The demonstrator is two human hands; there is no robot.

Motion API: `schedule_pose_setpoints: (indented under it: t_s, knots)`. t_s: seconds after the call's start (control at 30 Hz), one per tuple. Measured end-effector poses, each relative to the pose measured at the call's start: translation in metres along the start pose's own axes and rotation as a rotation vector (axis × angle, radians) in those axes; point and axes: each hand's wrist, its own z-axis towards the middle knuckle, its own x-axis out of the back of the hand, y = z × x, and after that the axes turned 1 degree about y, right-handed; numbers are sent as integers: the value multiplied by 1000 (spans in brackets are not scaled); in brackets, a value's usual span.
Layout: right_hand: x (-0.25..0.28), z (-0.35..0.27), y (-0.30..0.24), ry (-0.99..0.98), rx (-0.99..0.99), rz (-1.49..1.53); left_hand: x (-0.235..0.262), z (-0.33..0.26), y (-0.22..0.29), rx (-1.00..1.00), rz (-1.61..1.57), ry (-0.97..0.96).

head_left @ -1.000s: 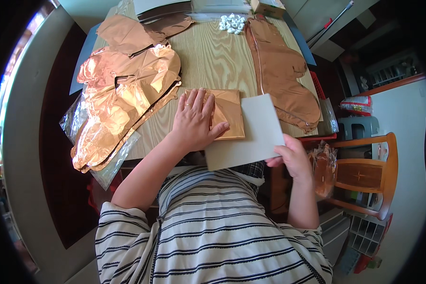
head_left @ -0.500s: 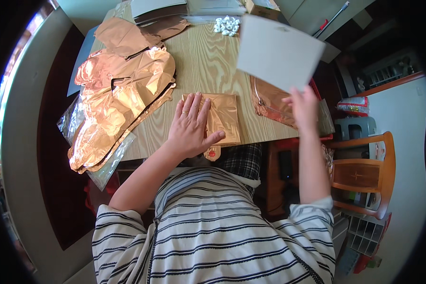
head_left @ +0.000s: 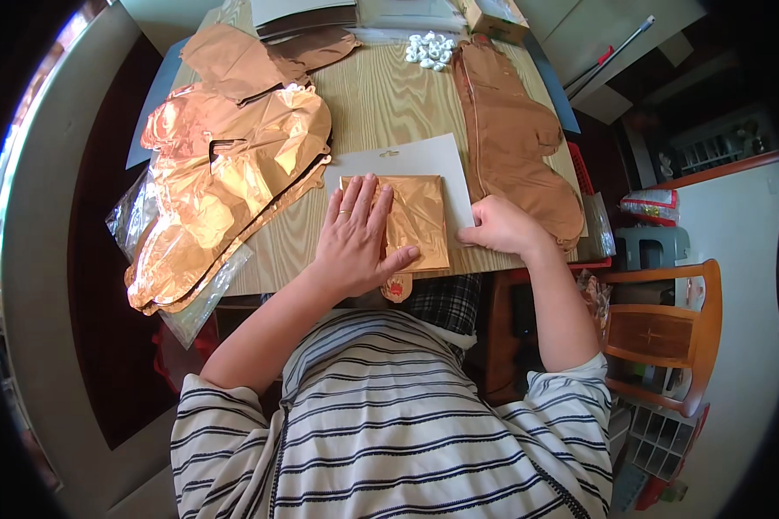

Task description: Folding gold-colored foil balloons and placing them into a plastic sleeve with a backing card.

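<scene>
A person in a striped shirt is sitting at the near edge of a wooden table (head_left: 381, 104). The left hand (head_left: 355, 238) is lying flat and open, with its fingers spread, on a folded square of shiny gold foil (head_left: 415, 221). The foil square is sitting close to the near edge of the table, about in the middle, and a small foil tab is poking out over that edge just under the hand. A white card (head_left: 415, 160) is lying under the foil and is sticking out past it on the far side and the right side. The right hand (head_left: 498, 227) is curled at the right edge of the card, with its fingers tucked in and touching the card, and it is just beside the foil. A big pile of crinkly copper foil balloons (head_left: 225, 182) is lying along the left side of the table, partly on a clear plastic bag. A long flat brown balloon (head_left: 515, 143) is lying along the right edge. A small heap of white bits (head_left: 430, 50) is sitting near the far edge.
</scene>
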Motion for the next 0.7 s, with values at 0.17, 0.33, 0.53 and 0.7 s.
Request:
schedule_pose_setpoints:
  t_s: [0.17,0.33,0.53,0.7]
  knots:
    - [-1,-23,-20,532,10,-146,-1,0,-3,26,-16,2]
    - [-28,-33,-12,58,-129,495,6,4,-2,27,-39,-5]
    - [-61,-43,-11,-118,-231,1074,15,15,-6,2,-46,93]
    - [-70,-36,-17,-23,-208,1158,16,32,-17,18,-38,102]
